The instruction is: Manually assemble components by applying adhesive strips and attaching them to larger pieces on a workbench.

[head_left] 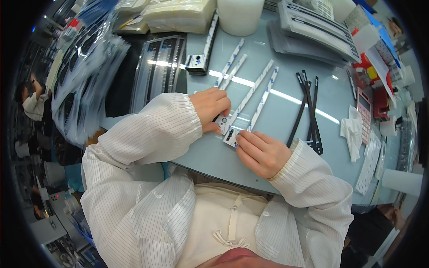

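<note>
Seemingly midway: the left hand [213,106] and right hand [261,152] are pressing, fingers flat and clasping nothing, a white strip [246,99] onto the tabletop [286,111]; the black strips [308,111] are lying untouched.

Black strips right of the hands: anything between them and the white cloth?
In the head view, nothing lies between the black strips and the crumpled white cloth, only bare pale-blue table. The right hand rests left of the strips.

Your sleeves [152,129] are white with fine grey pinstripes. You work on a pale blue-grey desk [286,80]. The long strips [250,94] before you are white with small blue marks; the thin strips [308,107] beside them are black. A crumpled cloth [353,131] is white, a calculator [364,109] pink.
</note>
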